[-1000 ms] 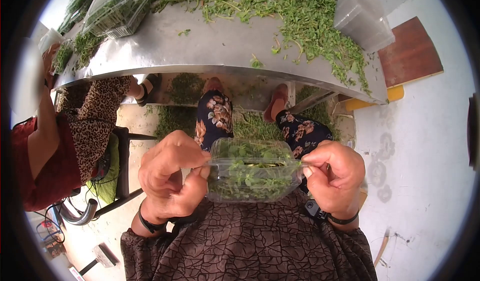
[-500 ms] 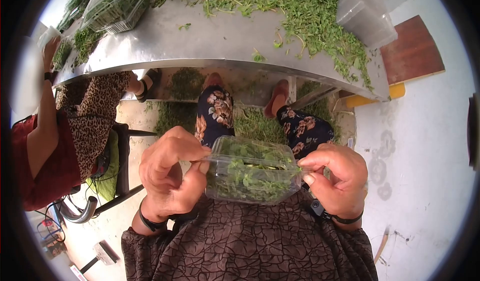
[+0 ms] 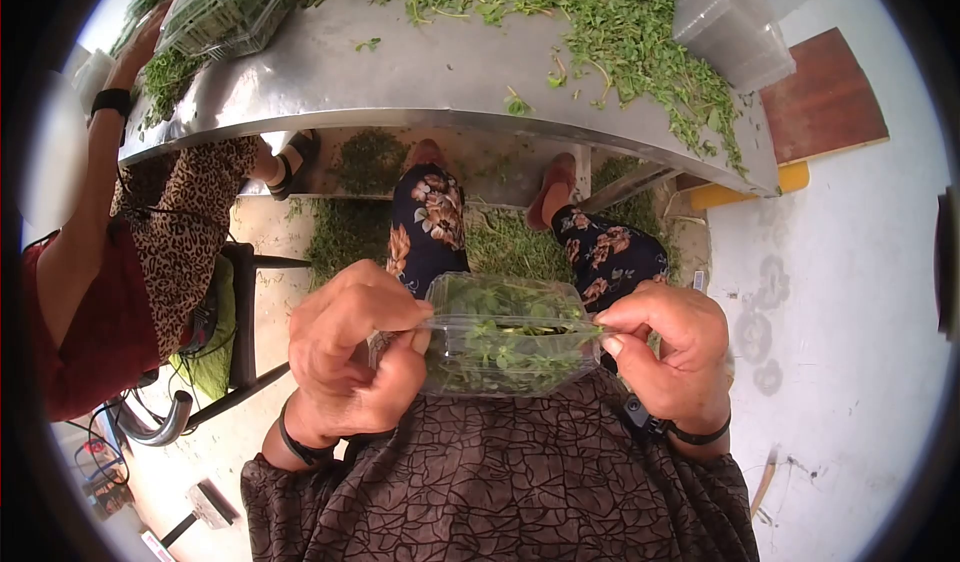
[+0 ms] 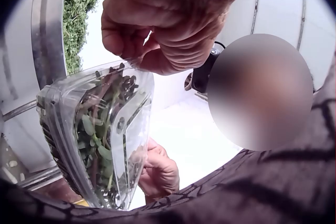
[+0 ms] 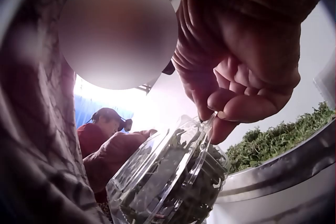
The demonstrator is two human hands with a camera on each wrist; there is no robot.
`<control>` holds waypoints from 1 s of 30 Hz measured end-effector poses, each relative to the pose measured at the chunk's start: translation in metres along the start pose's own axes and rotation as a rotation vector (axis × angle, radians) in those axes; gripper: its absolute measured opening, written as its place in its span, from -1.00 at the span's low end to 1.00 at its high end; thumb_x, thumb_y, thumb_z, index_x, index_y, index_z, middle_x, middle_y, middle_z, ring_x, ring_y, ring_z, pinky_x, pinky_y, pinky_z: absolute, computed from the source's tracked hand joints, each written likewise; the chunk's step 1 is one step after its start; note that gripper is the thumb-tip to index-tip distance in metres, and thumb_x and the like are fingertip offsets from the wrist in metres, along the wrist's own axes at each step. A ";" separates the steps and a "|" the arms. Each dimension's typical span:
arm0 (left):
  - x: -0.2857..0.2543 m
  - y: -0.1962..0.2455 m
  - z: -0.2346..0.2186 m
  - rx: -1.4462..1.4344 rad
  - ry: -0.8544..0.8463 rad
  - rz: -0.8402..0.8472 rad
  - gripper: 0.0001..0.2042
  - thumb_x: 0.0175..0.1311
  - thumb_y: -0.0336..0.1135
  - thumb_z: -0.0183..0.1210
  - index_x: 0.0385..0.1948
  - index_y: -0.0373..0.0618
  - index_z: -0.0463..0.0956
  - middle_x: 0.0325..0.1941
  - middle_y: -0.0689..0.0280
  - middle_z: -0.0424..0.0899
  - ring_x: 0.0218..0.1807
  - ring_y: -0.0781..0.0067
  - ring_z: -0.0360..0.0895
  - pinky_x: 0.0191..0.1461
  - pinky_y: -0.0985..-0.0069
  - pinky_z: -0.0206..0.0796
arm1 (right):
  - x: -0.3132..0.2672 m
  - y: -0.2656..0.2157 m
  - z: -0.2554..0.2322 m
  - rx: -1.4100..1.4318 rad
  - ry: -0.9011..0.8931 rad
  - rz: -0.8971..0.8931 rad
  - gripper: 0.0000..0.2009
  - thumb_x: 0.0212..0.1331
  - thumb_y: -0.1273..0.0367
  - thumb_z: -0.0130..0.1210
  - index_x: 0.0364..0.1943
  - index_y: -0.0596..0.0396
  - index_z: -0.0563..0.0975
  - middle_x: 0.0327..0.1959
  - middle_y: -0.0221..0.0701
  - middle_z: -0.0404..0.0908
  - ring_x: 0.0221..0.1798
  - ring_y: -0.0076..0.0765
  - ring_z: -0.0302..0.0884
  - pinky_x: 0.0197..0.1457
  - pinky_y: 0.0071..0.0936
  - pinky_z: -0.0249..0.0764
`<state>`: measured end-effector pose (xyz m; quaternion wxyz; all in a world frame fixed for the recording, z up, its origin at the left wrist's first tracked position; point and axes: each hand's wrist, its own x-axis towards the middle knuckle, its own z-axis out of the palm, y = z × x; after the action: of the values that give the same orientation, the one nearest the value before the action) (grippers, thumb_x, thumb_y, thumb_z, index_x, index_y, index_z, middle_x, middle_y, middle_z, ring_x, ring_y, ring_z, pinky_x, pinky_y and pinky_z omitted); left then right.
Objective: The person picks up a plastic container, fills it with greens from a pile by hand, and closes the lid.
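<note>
A clear plastic clamshell box [image 3: 510, 347] full of green leafy stems is held above the lap in the head view. My left hand [image 3: 355, 352] pinches its left end between thumb and finger; my right hand [image 3: 672, 352] pinches the right end the same way. In the left wrist view the left hand [image 4: 163, 24] grips the rim of the box [image 4: 100, 134], and leaves press against the clear wall. From the right wrist, the right hand [image 5: 241, 61] pinches a corner of the box [image 5: 173, 176]. A narrow gap shows along the middle seam in the head view.
A metal table [image 3: 350, 77] stands ahead, with heaped greens [image 3: 620, 42], a filled box [image 3: 225, 12] at the left and stacked empty boxes [image 3: 730, 27] at the right. Another person [image 3: 85, 272] sits at the left, an arm over the table. A red-brown board [image 3: 825, 97] lies far right.
The box has tilted slightly and levelled again, with both hands still pinching its ends. At the left, the other person's arm has reached farther over the table.
</note>
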<state>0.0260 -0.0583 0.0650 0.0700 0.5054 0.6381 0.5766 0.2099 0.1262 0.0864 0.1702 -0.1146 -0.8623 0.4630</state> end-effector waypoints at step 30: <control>0.001 -0.005 0.008 0.057 -0.033 0.015 -0.76 -0.33 -0.65 0.01 -0.50 -0.24 0.47 -0.65 0.31 0.44 -0.63 0.46 0.39 -0.56 0.57 0.22 | -0.008 0.003 0.012 0.169 0.008 0.322 -0.87 -0.08 0.71 0.01 -0.45 0.22 0.45 -0.65 -0.57 0.43 -0.66 -0.90 0.20 -0.66 -0.76 0.06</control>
<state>0.0284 -0.0511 0.0592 0.0616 0.5215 0.6492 0.5503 0.2123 0.1160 0.0760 0.1063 -0.2380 -0.7901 0.5548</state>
